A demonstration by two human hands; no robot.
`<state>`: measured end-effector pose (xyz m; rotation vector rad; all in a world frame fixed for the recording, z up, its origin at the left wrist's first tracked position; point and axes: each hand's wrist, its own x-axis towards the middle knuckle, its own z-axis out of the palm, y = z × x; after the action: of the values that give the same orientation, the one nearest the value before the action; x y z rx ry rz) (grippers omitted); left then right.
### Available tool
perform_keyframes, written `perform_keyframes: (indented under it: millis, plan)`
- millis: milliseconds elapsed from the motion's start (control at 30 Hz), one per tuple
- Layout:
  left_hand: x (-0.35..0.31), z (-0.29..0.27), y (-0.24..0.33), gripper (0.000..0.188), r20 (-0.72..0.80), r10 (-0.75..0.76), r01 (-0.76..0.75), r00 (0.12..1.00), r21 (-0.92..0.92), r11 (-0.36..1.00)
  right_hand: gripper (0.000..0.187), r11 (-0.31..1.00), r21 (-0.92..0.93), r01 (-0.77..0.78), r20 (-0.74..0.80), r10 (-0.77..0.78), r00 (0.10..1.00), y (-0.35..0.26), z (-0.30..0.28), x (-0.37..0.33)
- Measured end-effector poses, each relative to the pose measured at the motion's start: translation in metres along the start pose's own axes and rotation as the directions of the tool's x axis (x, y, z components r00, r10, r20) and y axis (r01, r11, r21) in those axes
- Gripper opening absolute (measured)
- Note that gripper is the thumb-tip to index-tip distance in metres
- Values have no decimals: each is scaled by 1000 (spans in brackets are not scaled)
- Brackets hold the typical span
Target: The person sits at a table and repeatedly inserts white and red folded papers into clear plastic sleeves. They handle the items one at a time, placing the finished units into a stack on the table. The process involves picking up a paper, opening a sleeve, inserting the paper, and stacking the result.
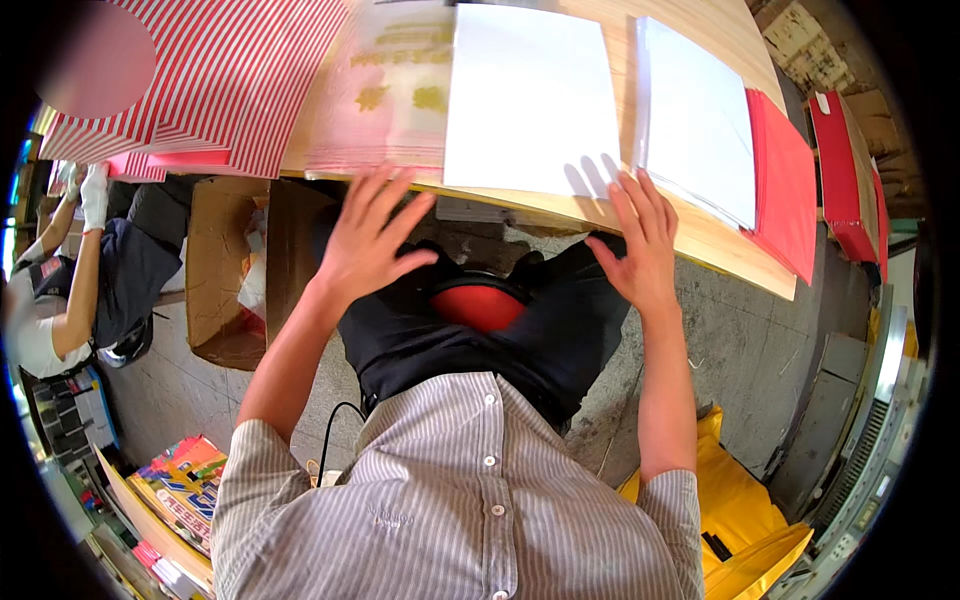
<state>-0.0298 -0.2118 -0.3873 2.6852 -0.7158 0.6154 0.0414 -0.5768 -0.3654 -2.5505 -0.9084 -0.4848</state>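
White sheet point(530, 95) lies flat (long axis away from body).

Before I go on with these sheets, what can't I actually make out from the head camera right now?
- Left hand: motion-blurred, so contact with the pink sheets is unclear.
- White sheet and red-striped stack: far ends cut off by the top edge.
- Right hand: at the wooden table edge; whether it touches it is unclear.
- Red stool: mostly hidden by the legs.
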Motion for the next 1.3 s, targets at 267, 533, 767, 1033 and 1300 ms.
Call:
perform_keyframes:
  millis: [267,533,767,1033,1300]
  plan:
    - [62,29,19,28,-97,94,-100,991,-56,993,43,991,122,50,-9,-49,999,10,7,9]
    - [68,20,24,15,-119,-113,79,986,-258,963,18,974,224,23,-79,-5,997,9,10,12]
    - [66,18,22,10,-63,-246,209,967,-351,913,7,908,400,-123,-90,172,981,3,18,20]
    - [77,16,21,9,108,-432,433,895,-444,784,8,740,565,-365,14,434,901,-4,23,26]
    - [79,18,23,12,155,-532,533,833,-485,693,11,671,578,-465,63,531,845,1,24,31]
